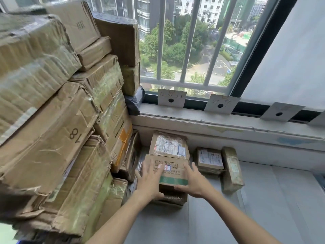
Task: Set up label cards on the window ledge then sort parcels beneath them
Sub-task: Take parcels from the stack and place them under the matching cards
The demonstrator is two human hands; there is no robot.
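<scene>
Three white cards lean on the window ledge, side by side. Each has a black dot in the middle. The left card and the middle card have writing on them. The right card has marks too faint to read. Under the left card, a brown box with a green stripe sits on a darker box. Behind it is a box with a label on top. Under the middle card lie a small flat box and a taped parcel, just beside each other.

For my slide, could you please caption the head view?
Both hands steady a green-striped parcel stacked beneath the leftmost label card on the window ledge.
</scene>
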